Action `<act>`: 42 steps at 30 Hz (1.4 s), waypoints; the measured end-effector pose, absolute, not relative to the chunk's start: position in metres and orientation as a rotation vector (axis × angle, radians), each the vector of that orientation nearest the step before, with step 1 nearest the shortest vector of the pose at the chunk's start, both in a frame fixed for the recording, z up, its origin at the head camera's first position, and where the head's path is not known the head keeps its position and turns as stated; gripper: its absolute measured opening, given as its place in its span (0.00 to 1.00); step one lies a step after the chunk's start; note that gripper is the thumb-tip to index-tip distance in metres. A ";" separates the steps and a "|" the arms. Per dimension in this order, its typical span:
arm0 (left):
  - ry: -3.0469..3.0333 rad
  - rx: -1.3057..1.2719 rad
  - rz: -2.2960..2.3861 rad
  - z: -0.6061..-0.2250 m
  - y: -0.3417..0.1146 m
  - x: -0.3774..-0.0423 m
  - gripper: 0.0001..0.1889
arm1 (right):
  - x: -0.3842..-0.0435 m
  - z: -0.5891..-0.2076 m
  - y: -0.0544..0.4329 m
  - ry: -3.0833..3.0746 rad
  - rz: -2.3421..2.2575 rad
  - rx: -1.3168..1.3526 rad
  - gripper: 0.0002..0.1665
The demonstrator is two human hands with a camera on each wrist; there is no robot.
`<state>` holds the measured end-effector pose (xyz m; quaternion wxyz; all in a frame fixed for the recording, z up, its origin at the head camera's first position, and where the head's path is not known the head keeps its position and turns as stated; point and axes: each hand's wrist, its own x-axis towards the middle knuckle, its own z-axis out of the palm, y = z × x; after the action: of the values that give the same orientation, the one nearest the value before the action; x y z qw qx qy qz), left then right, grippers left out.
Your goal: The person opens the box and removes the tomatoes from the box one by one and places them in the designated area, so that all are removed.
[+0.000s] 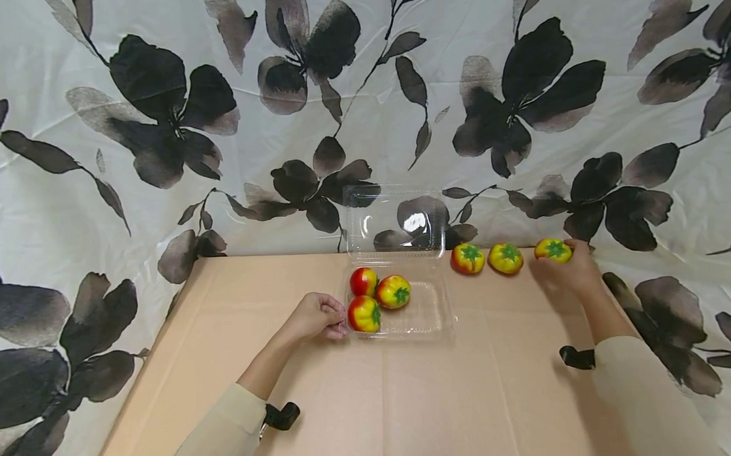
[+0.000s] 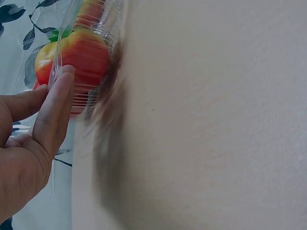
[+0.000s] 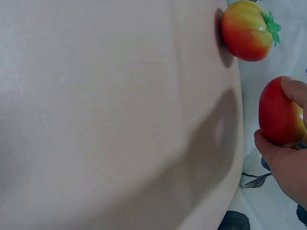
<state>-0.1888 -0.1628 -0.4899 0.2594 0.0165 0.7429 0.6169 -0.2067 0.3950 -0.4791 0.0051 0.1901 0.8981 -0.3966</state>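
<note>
My left hand (image 1: 315, 317) pinches the left rim of a clear plastic clamshell box (image 1: 427, 314), its thumb (image 2: 32, 101) and fingers meeting at the edge in the left wrist view. Three red-and-yellow tomatoes (image 1: 393, 292) with green calyxes sit together in the left part of the box. Over at the right, my right hand (image 1: 572, 270) grips another tomato (image 3: 280, 112) between thumb and fingers, held off the table in the right wrist view. Two more tomatoes, one beside the box (image 1: 467, 258) and one nearer my right hand (image 1: 505, 258), rest along the table's far edge.
The box's transparent lid (image 1: 396, 221) stands raised at the back, against a white cloth (image 1: 411, 151) with dark flower prints. A light tan tabletop (image 1: 434, 402) spreads in front of the box. Its far edge runs just behind the tomatoes.
</note>
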 end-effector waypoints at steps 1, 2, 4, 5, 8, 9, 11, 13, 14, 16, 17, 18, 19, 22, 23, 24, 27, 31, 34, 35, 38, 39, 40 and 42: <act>2.015 0.044 1.670 -0.490 -0.163 -0.189 0.07 | -0.207 -0.481 0.395 2.809 -1.246 0.598 0.60; 2.014 0.042 1.670 -0.489 -0.163 -0.189 0.07 | -0.207 -0.483 0.396 2.803 -1.252 0.602 0.59; 2.013 0.036 1.672 -0.488 -0.163 -0.189 0.06 | -0.208 -0.486 0.396 2.809 -1.259 0.596 0.56; 2.013 0.035 1.674 -0.488 -0.163 -0.189 0.06 | -0.208 -0.488 0.397 2.815 -1.254 0.590 0.56; 2.002 0.039 1.683 -0.486 -0.163 -0.190 0.06 | -0.211 -0.492 0.397 2.832 -1.243 0.589 0.53; 1.995 0.041 1.686 -0.486 -0.163 -0.190 0.06 | -0.212 -0.493 0.397 2.838 -1.233 0.593 0.52; 1.984 0.052 1.687 -0.485 -0.163 -0.190 0.06 | -0.213 -0.496 0.396 2.821 -1.236 0.602 0.53; 1.979 0.057 1.685 -0.484 -0.163 -0.190 0.06 | -0.216 -0.498 0.395 2.786 -1.253 0.615 0.55; 1.977 0.057 1.685 -0.484 -0.164 -0.190 0.06 | -0.217 -0.498 0.395 2.770 -1.255 0.622 0.56; 1.978 0.055 1.685 -0.484 -0.164 -0.190 0.06 | -0.220 -0.500 0.394 2.739 -1.262 0.639 0.57; 1.981 0.053 1.685 -0.484 -0.164 -0.190 0.06 | -0.221 -0.501 0.394 2.726 -1.268 0.652 0.57; 1.984 0.052 1.685 -0.484 -0.165 -0.190 0.05 | -0.222 -0.502 0.394 2.716 -1.271 0.666 0.57; 1.986 0.050 1.685 -0.484 -0.165 -0.190 0.05 | -0.224 -0.502 0.394 2.708 -1.275 0.679 0.57; 1.991 0.051 1.681 -0.485 -0.165 -0.190 0.05 | -0.227 -0.504 0.394 2.706 -1.265 0.712 0.56; 1.992 0.052 1.679 -0.485 -0.165 -0.190 0.05 | -0.227 -0.504 0.395 2.710 -1.253 0.718 0.56; 1.992 0.052 1.677 -0.486 -0.165 -0.189 0.05 | -0.228 -0.504 0.394 2.711 -1.245 0.727 0.55; 1.989 0.049 1.673 -0.486 -0.165 -0.189 0.06 | -0.229 -0.505 0.393 2.699 -1.228 0.757 0.55; 1.989 0.045 1.672 -0.487 -0.165 -0.189 0.06 | -0.229 -0.507 0.391 2.654 -1.260 0.795 0.54; 1.993 0.038 1.668 -0.486 -0.164 -0.189 0.05 | -0.229 -0.508 0.391 2.652 -1.267 0.798 0.53; 1.994 0.034 1.667 -0.486 -0.164 -0.189 0.05 | -0.228 -0.508 0.391 2.654 -1.264 0.794 0.53; 1.996 0.035 1.666 -0.486 -0.164 -0.189 0.05 | -0.227 -0.508 0.391 2.674 -1.234 0.773 0.53; 1.994 0.037 1.666 -0.486 -0.163 -0.189 0.05 | -0.227 -0.508 0.391 2.680 -1.225 0.763 0.53; 1.993 0.040 1.665 -0.485 -0.163 -0.189 0.06 | -0.227 -0.508 0.392 2.682 -1.221 0.755 0.53; 1.989 0.045 1.666 -0.485 -0.163 -0.189 0.06 | -0.227 -0.507 0.392 2.691 -1.210 0.736 0.54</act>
<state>-0.1890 -0.1627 -0.4852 0.2698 0.0166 0.7381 0.6182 -0.2269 0.3922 -0.5072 0.0500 0.2418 0.8838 -0.3975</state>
